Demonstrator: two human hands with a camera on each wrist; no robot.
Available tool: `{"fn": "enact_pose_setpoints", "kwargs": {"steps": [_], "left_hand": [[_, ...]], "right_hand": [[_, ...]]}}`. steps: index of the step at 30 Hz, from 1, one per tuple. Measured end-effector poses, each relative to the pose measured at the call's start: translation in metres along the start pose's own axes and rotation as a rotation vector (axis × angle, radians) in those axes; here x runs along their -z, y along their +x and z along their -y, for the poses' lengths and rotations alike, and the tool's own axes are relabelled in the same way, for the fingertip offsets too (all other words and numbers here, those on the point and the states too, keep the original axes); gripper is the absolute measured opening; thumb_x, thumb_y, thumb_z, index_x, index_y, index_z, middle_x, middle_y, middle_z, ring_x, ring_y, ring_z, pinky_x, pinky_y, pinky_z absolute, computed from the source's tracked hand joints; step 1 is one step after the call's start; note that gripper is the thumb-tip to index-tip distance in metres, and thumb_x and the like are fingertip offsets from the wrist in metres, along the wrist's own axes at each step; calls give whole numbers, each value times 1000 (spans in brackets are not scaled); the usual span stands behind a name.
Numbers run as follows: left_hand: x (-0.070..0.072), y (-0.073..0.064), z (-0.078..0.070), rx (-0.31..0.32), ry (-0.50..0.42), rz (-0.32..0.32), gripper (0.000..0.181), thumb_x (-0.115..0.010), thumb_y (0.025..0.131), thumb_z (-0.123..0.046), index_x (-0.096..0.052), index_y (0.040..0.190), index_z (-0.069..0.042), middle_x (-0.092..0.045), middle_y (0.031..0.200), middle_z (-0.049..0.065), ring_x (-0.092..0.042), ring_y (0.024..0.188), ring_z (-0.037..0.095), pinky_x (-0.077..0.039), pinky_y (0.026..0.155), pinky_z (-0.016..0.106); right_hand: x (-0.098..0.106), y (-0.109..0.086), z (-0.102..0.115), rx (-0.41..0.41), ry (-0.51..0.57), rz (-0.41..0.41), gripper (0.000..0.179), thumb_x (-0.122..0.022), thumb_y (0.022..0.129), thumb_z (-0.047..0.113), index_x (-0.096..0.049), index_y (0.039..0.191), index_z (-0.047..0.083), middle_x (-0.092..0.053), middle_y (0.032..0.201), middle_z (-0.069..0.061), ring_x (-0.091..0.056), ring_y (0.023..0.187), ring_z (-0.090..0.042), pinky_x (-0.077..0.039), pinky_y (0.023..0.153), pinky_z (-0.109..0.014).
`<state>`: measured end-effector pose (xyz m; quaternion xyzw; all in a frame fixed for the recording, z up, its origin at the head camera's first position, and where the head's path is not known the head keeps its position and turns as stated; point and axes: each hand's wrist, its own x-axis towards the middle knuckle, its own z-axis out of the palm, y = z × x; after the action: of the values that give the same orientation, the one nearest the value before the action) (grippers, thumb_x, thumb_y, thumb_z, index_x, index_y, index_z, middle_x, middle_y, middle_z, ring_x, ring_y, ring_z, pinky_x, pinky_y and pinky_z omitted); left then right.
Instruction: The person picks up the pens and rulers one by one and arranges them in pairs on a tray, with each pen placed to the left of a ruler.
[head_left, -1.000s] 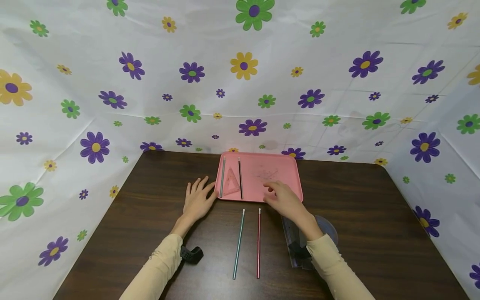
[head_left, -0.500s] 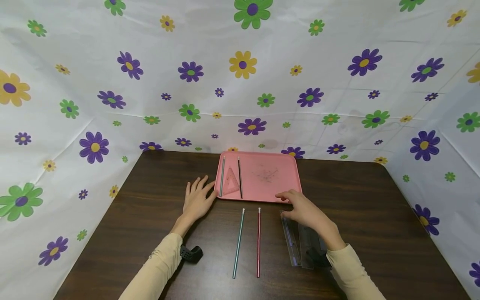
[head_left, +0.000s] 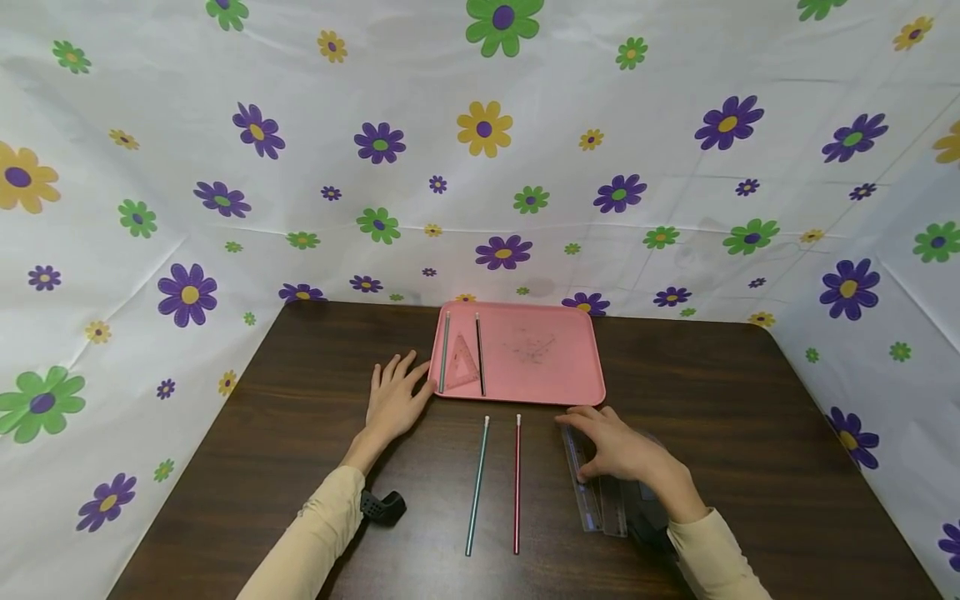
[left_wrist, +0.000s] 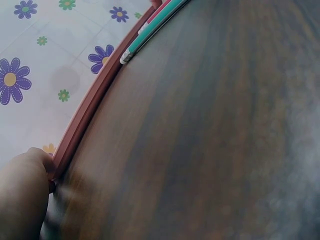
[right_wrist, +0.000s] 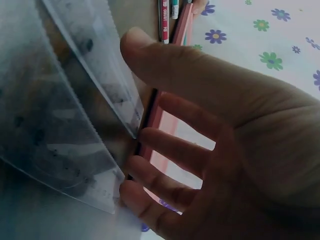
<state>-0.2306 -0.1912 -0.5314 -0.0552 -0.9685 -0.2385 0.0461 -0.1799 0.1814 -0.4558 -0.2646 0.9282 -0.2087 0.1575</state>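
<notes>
My left hand lies with spread fingers by the left front corner of the pink tray, its thumb at the rim. In the left wrist view, part of that hand meets the rim. My right hand is over a narrow clear ruler and a wider clear plastic measuring piece, partly hidden beneath it. The right wrist view shows the thumb and fingers apart, near the ends of the ruler and the wider piece, gripping neither.
On the tray lie a teal pencil, a pink triangular set square and a black pencil. Between my hands, a teal pencil and a red pencil lie on the brown table. A flowered cloth hangs behind.
My right hand has moved from above the tray, back and to the right, over the clear ruler and wider piece. My left hand stays put.
</notes>
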Motion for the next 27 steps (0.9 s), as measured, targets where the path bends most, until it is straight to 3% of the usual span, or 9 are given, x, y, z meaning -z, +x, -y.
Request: {"fn": "enact_pose_setpoints", "kwargs": {"steps": [6, 16, 27], "left_hand": [[0, 1, 0, 5, 5, 4, 51, -42, 103, -51, -50, 148, -27, -30, 163, 8, -16, 153, 34, 1, 123, 58], [0, -1, 1, 10, 0, 6, 51, -42, 104, -50, -51, 147, -26, -30, 163, 8, -16, 153, 33, 1, 123, 58], [-3, 1, 2, 4, 7, -11, 51, -44, 103, -51, -51, 147, -26, -32, 162, 8, -16, 153, 33, 1, 123, 59]], "right_hand": [[-6, -1, -2, -12, -62, -22, 84, -92, 66, 17, -55, 141, 8, -45, 148, -15, -46, 119, -37, -52, 85, -48], [-4, 3, 2, -7, -130, -38, 85, -94, 64, 20, -57, 140, 10, -52, 138, -12, -49, 113, -33, -51, 88, -49], [2, 15, -1, -27, -54, 52, 93, -95, 61, 19, -52, 143, 12, -48, 122, -7, -42, 101, -23, -47, 78, -38]]}}
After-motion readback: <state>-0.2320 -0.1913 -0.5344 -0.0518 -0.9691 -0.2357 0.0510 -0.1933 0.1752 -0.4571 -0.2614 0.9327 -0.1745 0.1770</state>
